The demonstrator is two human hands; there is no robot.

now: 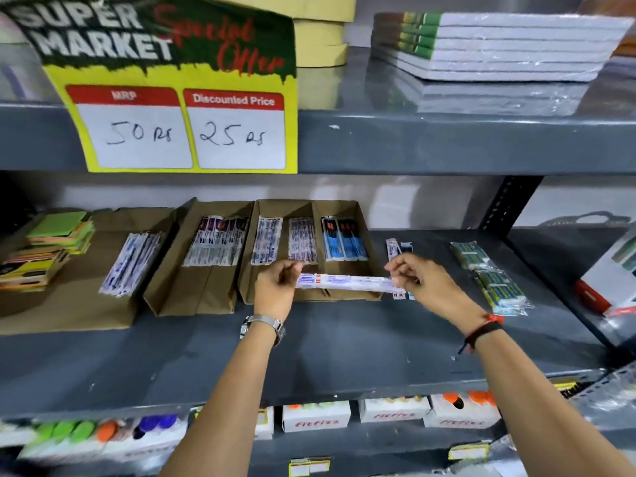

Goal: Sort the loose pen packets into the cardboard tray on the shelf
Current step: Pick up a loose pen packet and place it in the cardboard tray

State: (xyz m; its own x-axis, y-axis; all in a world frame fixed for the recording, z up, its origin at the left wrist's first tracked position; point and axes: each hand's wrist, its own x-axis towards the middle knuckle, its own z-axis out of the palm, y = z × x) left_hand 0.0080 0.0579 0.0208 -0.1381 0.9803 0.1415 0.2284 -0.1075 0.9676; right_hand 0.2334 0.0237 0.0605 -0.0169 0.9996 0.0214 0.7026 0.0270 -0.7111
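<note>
The left hand (275,287) pinches one end of a white pen packet (344,282), fingers closed on it; the right hand (423,280) pinches the other end the same way. The packet hangs level, its long axis running left to right across the front edge of the divided cardboard tray (309,297). The packets already in the tray's compartments lie front to back, so the held one probably needs a quarter turn before going in. A few loose packets (399,249) lie on the shelf (344,339) just right of the tray, behind the right hand.
</note>
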